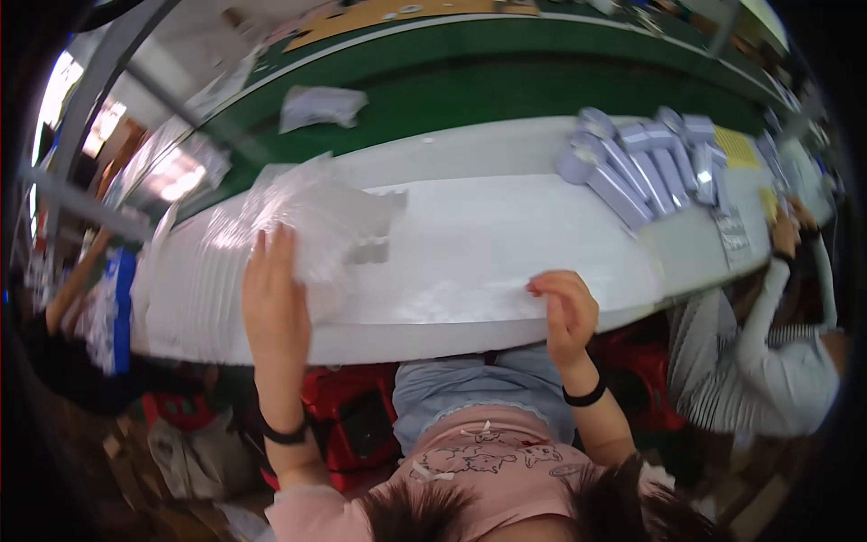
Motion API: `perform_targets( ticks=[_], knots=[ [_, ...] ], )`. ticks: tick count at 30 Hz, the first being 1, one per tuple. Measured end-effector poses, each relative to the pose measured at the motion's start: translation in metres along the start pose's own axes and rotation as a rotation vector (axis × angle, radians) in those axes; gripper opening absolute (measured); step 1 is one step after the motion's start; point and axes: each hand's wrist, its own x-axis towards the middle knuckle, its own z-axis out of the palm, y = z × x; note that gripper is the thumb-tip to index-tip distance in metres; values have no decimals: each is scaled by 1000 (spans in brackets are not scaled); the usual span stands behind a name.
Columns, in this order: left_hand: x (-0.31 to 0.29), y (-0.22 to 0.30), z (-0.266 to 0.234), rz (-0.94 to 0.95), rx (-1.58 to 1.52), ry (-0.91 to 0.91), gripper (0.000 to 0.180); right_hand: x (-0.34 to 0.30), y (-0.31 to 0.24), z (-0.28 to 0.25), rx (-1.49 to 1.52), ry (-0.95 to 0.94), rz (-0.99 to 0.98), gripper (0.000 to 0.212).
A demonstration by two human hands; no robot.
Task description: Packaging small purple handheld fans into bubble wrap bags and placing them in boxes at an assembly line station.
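Note:
My left hand (275, 298) lies over a spread of clear plastic bags (316, 217) on the left part of the white table, its fingers stretched out. Whether the fingertips press on the plastic cannot be made out. Slightly blurred, my right hand (569, 316) hovers above the table's front edge. Its fingers are loosely bent, the thumb stands apart, and nothing shows in it. Beneath and left of the bags runs a ridged row of layered translucent plastic (194, 280). Both my wrists wear black bands.
A pile of pale lavender boxes (632, 167) sits at the table's right, beside a yellow sheet (736, 147). To the right a co-worker's hands (790, 226) handle something small; another person's arm (77, 280) is at far left. A plastic-wrapped packet (322, 108) lies on the green surface beyond.

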Motion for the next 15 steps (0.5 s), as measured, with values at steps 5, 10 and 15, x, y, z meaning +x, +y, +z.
perform_targets(
  ticks=[5, 10, 15],
  knots=[
    [-8, 99, 14, 563, -277, -351, 54, 11, -24, -21, 1019, 192, 634, 48],
    [-8, 128, 35, 545, -166, -444, 54, 5, -21, -56, 542, 66, 683, 63],
    [-14, 138, 64, 340, -351, -448, 57, 9, -1, -61, 489, 141, 716, 67]
  ],
)
